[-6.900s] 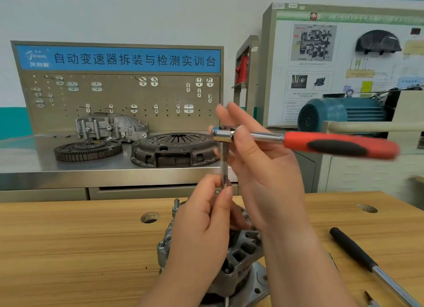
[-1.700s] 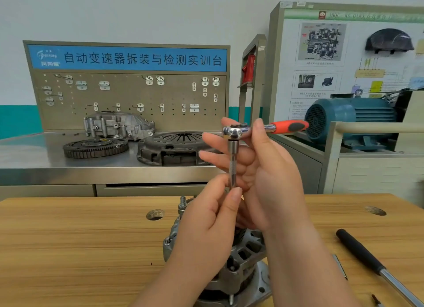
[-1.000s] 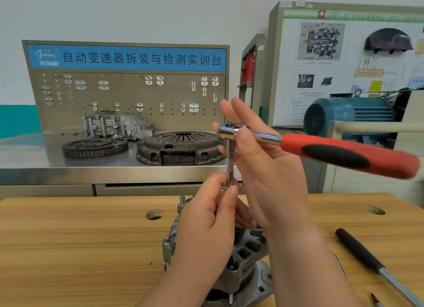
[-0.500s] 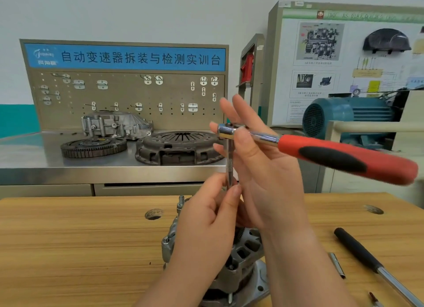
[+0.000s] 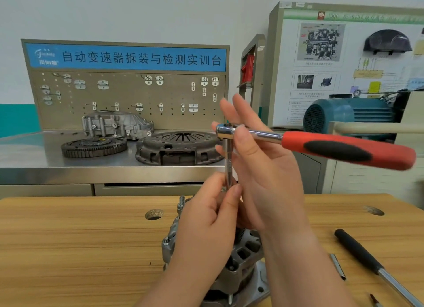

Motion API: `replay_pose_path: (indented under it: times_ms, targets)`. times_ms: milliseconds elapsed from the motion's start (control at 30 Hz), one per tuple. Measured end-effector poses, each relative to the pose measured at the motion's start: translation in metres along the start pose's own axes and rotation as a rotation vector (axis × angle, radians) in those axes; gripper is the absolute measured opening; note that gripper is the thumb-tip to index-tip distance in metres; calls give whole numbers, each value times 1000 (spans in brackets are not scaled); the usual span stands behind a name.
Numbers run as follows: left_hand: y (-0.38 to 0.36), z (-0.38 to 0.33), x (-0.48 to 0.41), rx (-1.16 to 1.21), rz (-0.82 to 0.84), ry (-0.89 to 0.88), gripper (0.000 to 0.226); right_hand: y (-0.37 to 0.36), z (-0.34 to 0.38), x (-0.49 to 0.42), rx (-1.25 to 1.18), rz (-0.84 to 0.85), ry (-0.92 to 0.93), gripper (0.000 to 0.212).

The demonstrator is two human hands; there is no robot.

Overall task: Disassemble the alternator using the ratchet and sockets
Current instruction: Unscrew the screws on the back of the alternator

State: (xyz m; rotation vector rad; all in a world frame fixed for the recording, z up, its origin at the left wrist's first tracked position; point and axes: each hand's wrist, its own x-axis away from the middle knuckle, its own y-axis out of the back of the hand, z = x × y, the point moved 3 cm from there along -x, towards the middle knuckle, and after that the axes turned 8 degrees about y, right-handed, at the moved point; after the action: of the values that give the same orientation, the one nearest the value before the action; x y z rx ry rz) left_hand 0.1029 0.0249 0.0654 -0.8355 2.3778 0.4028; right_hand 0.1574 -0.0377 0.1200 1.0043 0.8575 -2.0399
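Left hand (image 5: 206, 228) and right hand (image 5: 266, 173) are both on the tool, directly above the alternator (image 5: 243, 256). The alternator stands on end on the wooden bench (image 5: 80, 249), low and central in view, partly covered by both wrists.

Step in hand (judgement): running a fastener off the top of the housing with the ratchet (image 5: 321, 146) on a long extension bar (image 5: 228, 164). The bar's lower end and any socket are hidden behind the left hand, so I cannot tell whether it is seated.

Risks:
- The bar is long and thin. If it tips off vertical, the socket could ride off the fastener and round its corners.
- The red handle sticks far out to the right with no support. Its weight could pull the head sideways.
- The alternator looks unclamped. A hard pull could rock or topple it.
- A freed fastener could drop into the housing openings or roll away.

Hands:
- Left: narrow. Thumb and fingertips (image 5: 235, 192) pinch the bar near its bottom and steady it upright.
- Right: thumb pressed over the chrome neck just beside the ratchet head, long fingers (image 5: 243, 109) nearly straight behind the head. This is a light clamp at the head only; the handle is not gripped.

Also present: a black-handled tool (image 5: 358, 251) lies on the bench to the right, well apart.
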Motion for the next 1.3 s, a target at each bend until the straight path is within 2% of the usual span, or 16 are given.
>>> replay_pose_path:
  times_ms: [67, 200, 267, 367, 467, 600, 733, 800, 900, 967, 1067, 1200, 1300]
  targets:
    - [1, 0, 0, 9, 0, -11, 19, 0, -2, 0, -54, -10, -61, 24]
    - [1, -2, 3, 38, 74, -13, 27, 2, -4, 1, -142, -71, -239, 49]
    - [1, -3, 2, 25, 84, -25, 23, 1, -3, 1, -96, -72, -215, 45]
    - [2, -2, 1, 50, 61, -17, 11, 2, 1, -1, 42, -59, -60, 27]
    - [1, 0, 1, 31, 31, -20, 11, -1, 4, -1, 90, -21, 38, 28]
    - [3, 0, 2, 47, 11, -12, 16, -3, 1, 1, -57, -22, -82, 25]
    - [3, -2, 3, 3, 64, -41, 24, -2, 1, 1, -75, -64, -250, 48]
    - [3, -2, 3, -9, 45, -41, 17, -2, 0, 1, -36, -80, -208, 42]
    - [1, 0, 1, 10, 11, -4, 11, 0, 4, 0, 80, -101, -22, 21]
    - [1, 1, 1, 14, 12, 6, 14, -2, 5, 2, 93, -70, 30, 26]
    - [3, 3, 2, 43, 17, -2, 22, -5, 2, 2, -38, -38, -70, 24]
    - [3, -2, 4, -6, 56, -47, 24, -2, -2, 2, -106, -66, -286, 53]
    - [3, -3, 3, -30, 34, -64, 15, -1, -1, 1, -53, -78, -211, 48]
